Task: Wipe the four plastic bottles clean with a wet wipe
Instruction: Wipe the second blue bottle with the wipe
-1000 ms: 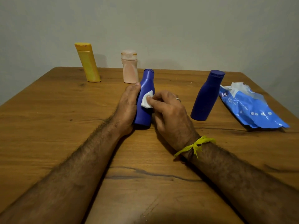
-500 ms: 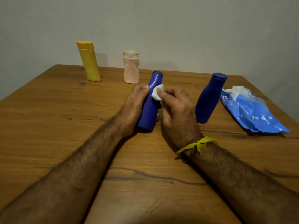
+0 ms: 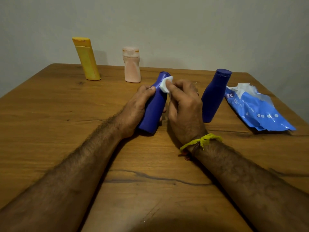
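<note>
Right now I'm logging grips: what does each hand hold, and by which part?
Left hand grips the tilted blue plastic bottle around its body; right hand pinches a small white wet wipe against its neck.

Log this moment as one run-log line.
left hand grips tilted blue bottle | right hand pinches wet wipe against its neck | second blue bottle, yellow bottle, pink bottle standing untouched

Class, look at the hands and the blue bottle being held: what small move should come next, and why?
Probably slide the wet wipe up over the cap: the right hand presses it at the neck of the tilted blue bottle, which the left hand steadies.
</note>
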